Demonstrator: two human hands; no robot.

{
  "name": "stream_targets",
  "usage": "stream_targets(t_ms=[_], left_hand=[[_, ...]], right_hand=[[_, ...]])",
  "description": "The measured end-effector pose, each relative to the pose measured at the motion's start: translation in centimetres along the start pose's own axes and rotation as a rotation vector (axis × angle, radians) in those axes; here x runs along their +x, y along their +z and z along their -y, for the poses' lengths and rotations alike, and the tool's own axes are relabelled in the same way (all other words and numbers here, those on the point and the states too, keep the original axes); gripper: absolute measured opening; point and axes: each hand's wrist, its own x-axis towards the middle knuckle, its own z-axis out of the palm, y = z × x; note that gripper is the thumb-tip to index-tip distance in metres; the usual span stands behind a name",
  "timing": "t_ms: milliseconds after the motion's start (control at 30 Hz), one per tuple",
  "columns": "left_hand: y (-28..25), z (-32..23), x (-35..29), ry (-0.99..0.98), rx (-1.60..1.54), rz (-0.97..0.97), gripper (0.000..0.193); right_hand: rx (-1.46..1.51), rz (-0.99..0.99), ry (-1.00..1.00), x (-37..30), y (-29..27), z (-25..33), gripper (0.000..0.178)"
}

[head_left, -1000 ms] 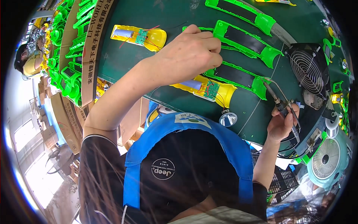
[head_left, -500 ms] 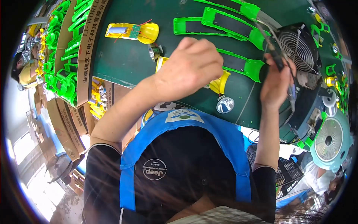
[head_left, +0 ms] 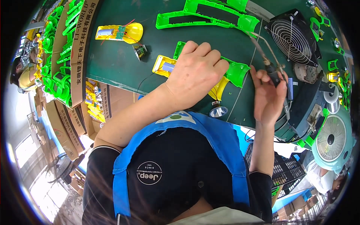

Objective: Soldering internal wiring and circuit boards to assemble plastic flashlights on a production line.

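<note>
I see a yellow shell point(head_left: 165, 66) lying flat on the green bench point(head_left: 112, 63), its far end covered by my left hand point(head_left: 197, 75). That hand rests palm down, fingers curled close together, pressing the shell and the green frame point(head_left: 237, 72) beneath it against the bench. A small silver reflector cup point(head_left: 218, 111) sits just beside the shell, at the bench's near edge.

To the right of the shell, my right hand point(head_left: 268, 95) is raised, fingers closed in a pinch around a soldering iron point(head_left: 275, 77), whose thin tip points up and away from the shell. Beyond the iron stands a black square fan point(head_left: 294, 37).

To the left of the shell lies a second silver cup point(head_left: 140, 51), and further left another yellow shell with a circuit board point(head_left: 119, 33). Above the shell, a long green frame point(head_left: 202, 18) lies across the bench. Well to the left, cardboard boxes point(head_left: 77, 56) hold stacked green parts point(head_left: 56, 45).
</note>
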Motion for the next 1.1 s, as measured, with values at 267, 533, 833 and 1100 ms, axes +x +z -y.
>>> stream_targets(t_ms=[267, 533, 833, 1100], left_hand=[[0.0, -0.3, 1.5, -0.096, 0.015, 0.116, 0.009], [-0.1, -0.7, 2.4, -0.201, 0.063, 0.18, 0.004], [0.1, -0.9, 2.5, -0.241, 0.025, 0.126, 0.007], [0.2, -0.9, 2.6, -0.217, 0.048, 0.134, 0.007]], right_hand=[[-0.283, 0.052, 0.156, 1.4, -2.8, 4.1, 0.032], [-0.619, 0.127, 0.354, 3.6, -2.5, 5.2, 0.029], [-0.705, 0.192, 0.398, 4.2, -1.9, 5.4, 0.029], [-0.633, 0.218, 0.394, 4.3, -1.8, 5.6, 0.018]])
